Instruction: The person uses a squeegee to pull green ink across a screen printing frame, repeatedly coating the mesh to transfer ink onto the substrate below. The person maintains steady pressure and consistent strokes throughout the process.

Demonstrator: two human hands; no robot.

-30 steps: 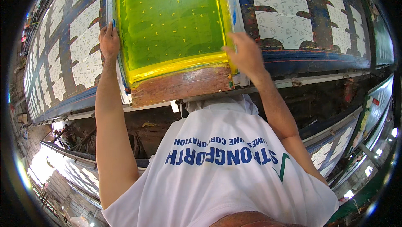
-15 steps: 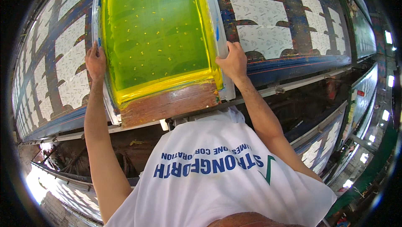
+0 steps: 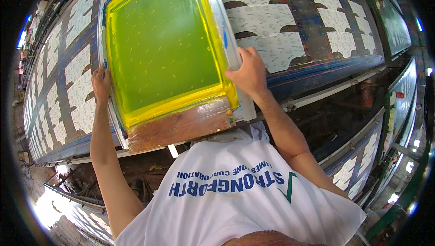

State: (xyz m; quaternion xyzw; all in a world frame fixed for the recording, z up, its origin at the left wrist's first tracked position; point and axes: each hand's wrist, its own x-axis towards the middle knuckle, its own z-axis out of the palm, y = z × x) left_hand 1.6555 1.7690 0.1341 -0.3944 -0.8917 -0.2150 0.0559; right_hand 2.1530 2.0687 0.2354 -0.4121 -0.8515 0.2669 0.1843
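Both my hands hold a screen-printing frame by its long sides. Its green mesh carries small yellow marks and is edged with bright yellow ink or tape. A brown wooden strip runs along the near end, close to my shirt. On the left rim, my left hand is closed, thumb and fingers around the edge. My right hand grips the right rim with its thumb over the top. The frame sits slightly tilted over the long printing table; its underside is hidden.
White printed cut pieces with rounded notches lie in rows on the dark, ink-stained table, both sides of the frame. A metal rail follows the table's near edge. Another table with white pieces stands at the lower right.
The frame has shifted a little left and turned slightly, its right side seeming raised. More of the white pieces to its right now show. Both hands have moved with it, still gripping.
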